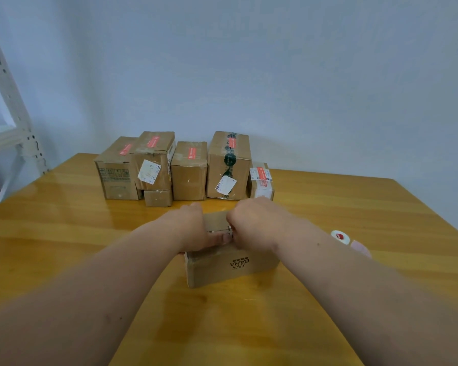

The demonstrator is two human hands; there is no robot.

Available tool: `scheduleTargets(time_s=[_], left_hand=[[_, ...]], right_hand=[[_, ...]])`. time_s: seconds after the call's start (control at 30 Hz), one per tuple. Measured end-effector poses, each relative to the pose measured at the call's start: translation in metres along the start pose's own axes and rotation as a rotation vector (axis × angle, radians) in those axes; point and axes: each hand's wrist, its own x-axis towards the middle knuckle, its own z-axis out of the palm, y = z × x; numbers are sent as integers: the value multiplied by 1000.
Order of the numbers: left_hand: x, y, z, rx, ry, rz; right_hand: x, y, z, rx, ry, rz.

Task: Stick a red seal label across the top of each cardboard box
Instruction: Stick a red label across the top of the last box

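Observation:
A small cardboard box [230, 268] with dark print on its near face stands in the middle of the table. Both my hands are on its top. My left hand [188, 228] lies palm-down over the left part, its thumb stretched along the top near the seam. My right hand [254, 223] sits knuckles-up over the right part with its fingers curled under; what they touch is hidden. No red label shows between the hands. A white roll of red seal labels [340, 236] lies on the table to the right, partly behind my right forearm.
Several cardboard boxes [188, 178] stand in a row at the back of the wooden table [64, 233], most with a red label on top. A white metal shelf frame [13, 122] stands at the far left. A pale wall is behind.

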Motion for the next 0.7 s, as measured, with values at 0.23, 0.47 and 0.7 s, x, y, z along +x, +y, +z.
scheduleTargets(time_s=[0.23,0.47,0.7], left_hand=[[2,-2,2,10,8,11],[7,-2,-2,-2,-34,9],[14,-7,-3,-6,-15,46]], right_hand=[[0,3,2,35,11,38],[0,31,4,622,-105,213],[6,29,19,593,-27,185]])
